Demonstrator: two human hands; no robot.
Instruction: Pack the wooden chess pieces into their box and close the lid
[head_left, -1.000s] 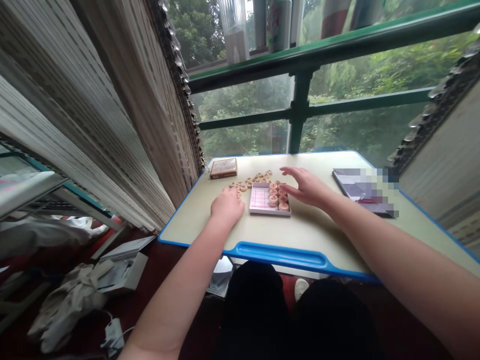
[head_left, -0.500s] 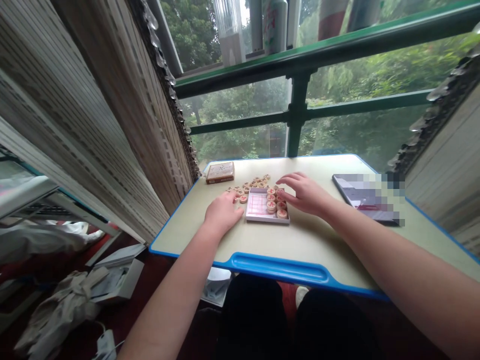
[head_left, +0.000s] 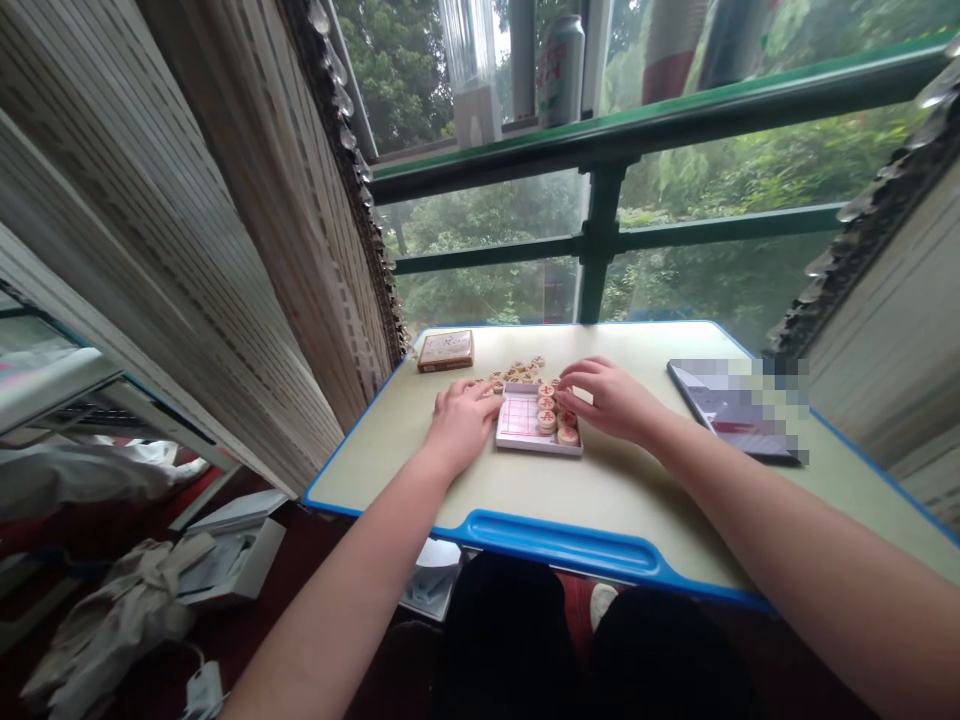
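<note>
In the head view, a shallow white box [head_left: 517, 418] sits open near the middle of the pale tabletop [head_left: 637, 490], its floor printed with a red grid. Round, red-marked pieces [head_left: 546, 404] stand in 2 columns along the box's right side, while its left part shows bare grid. Just beyond the far edge of the box, a loose cluster of wooden discs [head_left: 525, 372] lies on the tabletop.

The left hand [head_left: 463, 418] reaches in palm down at the box's left edge, fingers forward over the near end of the cluster. Its fingertips are hard to make out, so I cannot tell whether its grip pinches a disc. The right hand [head_left: 611, 398] comes over the far right corner of the box, thumb and index finger curved and parted beside the pieces; whether anything is held in that grip I cannot tell.

A flat brown case [head_left: 445, 352] lies at the far left, apart from the white box. A dark tablet [head_left: 701, 400], partly pixelated, lies to the right, near the right forearm.
</note>
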